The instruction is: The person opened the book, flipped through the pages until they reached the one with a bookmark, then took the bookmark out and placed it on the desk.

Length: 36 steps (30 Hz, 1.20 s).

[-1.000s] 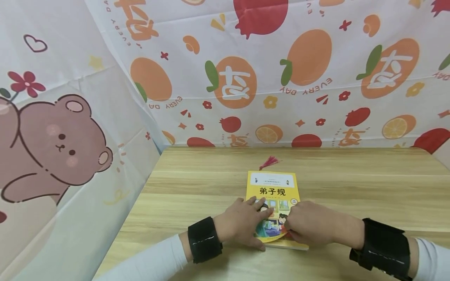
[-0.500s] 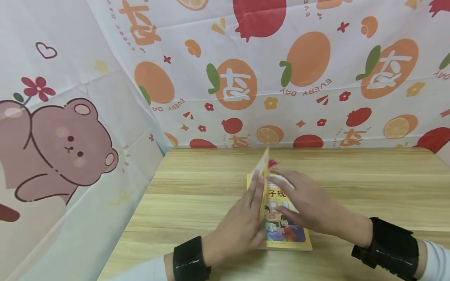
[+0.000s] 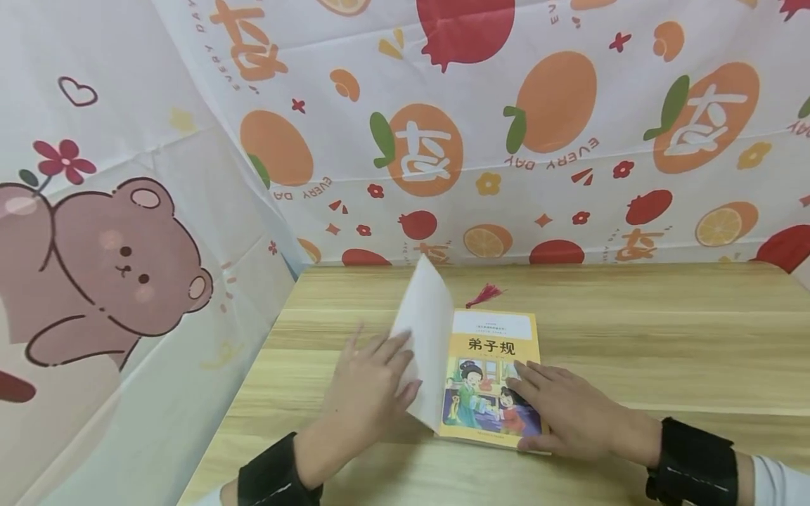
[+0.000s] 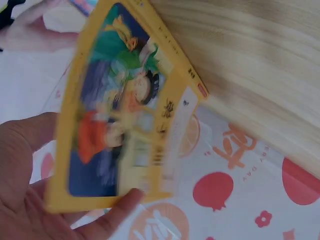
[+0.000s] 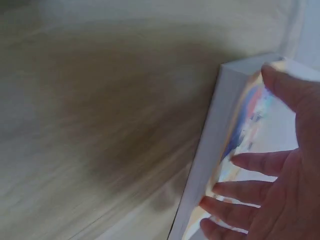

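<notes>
A yellow book (image 3: 490, 393) with a picture cover and Chinese title lies on the table, its front cover (image 3: 427, 344) raised on the left with the white inner side showing. My left hand (image 3: 370, 386) touches that cover's outer edge, fingers spread and fairly straight. In the left wrist view, the printed outer side of the cover (image 4: 125, 115) stands tilted, with a fingertip in front of it and the thumb partly behind its edge. My right hand (image 3: 569, 414) rests with extended fingers on the book's lower right, also seen on the book block's edge (image 5: 205, 145) in the right wrist view.
A pink tassel (image 3: 486, 294) sticks out past the book's top edge. The wooden table (image 3: 633, 337) meets a fruit-print cloth (image 3: 481, 140) at the back. A bear-print cloth (image 3: 145, 260) hangs at the left.
The cover was lifted from its lower right corner, stood upright, and has swung left with my left hand. My right hand has come down from the upper part onto the book's lower right.
</notes>
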Motion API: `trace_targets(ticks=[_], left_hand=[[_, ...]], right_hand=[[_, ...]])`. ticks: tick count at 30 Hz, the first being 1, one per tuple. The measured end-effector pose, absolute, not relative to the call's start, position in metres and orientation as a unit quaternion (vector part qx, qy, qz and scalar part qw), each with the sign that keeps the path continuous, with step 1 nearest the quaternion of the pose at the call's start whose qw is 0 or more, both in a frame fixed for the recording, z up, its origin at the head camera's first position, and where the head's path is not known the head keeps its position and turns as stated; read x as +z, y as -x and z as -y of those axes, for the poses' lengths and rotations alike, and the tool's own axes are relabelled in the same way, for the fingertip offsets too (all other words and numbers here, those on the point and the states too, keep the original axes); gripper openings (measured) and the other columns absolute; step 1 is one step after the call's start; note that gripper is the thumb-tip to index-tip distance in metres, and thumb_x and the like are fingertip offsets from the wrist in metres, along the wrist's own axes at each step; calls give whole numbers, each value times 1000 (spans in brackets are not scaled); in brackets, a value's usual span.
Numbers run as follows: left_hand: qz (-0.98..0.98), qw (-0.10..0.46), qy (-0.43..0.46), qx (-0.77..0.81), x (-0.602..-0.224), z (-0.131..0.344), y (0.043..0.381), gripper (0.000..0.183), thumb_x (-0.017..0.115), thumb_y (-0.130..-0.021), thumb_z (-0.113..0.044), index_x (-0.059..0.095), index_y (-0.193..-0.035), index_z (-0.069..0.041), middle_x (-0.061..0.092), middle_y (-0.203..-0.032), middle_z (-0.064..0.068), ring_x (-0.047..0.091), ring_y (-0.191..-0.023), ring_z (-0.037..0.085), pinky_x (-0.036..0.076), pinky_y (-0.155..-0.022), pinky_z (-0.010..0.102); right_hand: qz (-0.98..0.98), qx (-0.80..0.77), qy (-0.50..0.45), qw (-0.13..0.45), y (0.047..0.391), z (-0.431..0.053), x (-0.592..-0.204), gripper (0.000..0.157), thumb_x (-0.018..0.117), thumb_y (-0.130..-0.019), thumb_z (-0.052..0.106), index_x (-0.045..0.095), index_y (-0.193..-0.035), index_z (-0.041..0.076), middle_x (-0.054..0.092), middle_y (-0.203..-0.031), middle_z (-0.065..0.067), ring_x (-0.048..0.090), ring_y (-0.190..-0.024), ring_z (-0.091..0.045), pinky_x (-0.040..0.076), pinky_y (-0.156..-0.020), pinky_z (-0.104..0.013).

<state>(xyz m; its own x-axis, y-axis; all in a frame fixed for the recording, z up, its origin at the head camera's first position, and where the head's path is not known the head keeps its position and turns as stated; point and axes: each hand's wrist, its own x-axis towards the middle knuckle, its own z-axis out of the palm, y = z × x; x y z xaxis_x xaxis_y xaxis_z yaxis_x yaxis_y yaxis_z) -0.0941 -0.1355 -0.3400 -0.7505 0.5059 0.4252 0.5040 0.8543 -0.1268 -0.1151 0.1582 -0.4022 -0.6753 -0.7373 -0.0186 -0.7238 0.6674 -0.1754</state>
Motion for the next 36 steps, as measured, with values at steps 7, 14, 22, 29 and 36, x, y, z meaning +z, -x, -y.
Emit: trace_targets(ticks=[7, 14, 22, 29, 36], left_hand=[[962, 176, 202, 53, -342, 149, 100, 39, 74, -66, -38, 67, -90, -7, 72, -88, 6, 60, -67, 26, 51, -68, 45], [979, -27, 183, 87, -368, 145, 122, 58, 59, -81, -42, 49, -128, -10, 66, -100, 16, 59, -77, 31, 52, -66, 46], [923, -178, 338, 42, -383, 115, 140, 75, 60, -78, -19, 23, -143, -24, 14, -152, 8, 19, -129, 41, 42, -93, 53], [918, -199, 340, 41, -382, 111, 148, 72, 54, -83, -34, 22, -143, -13, 15, -152, 9, 27, -126, 38, 41, -96, 48], [919, -191, 343, 35, -384, 112, 149, 71, 54, -82, -34, 24, -143, -12, 17, -151, 8, 29, -125, 37, 40, -97, 48]], right_hand=[[-918, -46, 388, 63, 113, -149, -403, 101, 48, -68, 75, 37, -135, 1, 34, -140, -26, 28, -125, -40, 33, -97, -59], [-918, -56, 385, 77, 117, -156, -401, 97, 57, -65, 71, 42, -132, 2, 37, -139, -25, 30, -123, -41, 34, -96, -60], [-918, -49, 383, 95, 117, -157, -399, 102, 48, -66, 77, 40, -133, 1, 35, -140, -24, 28, -125, -40, 35, -97, -59], [-917, -52, 382, 97, 124, -154, -391, 97, 59, -64, 70, 46, -128, -1, 40, -136, -26, 34, -121, -41, 39, -92, -59], [-916, -65, 377, 123, 127, -155, -389, 95, 62, -63, 67, 46, -130, 2, 38, -139, -23, 33, -123, -38, 38, -93, -60]])
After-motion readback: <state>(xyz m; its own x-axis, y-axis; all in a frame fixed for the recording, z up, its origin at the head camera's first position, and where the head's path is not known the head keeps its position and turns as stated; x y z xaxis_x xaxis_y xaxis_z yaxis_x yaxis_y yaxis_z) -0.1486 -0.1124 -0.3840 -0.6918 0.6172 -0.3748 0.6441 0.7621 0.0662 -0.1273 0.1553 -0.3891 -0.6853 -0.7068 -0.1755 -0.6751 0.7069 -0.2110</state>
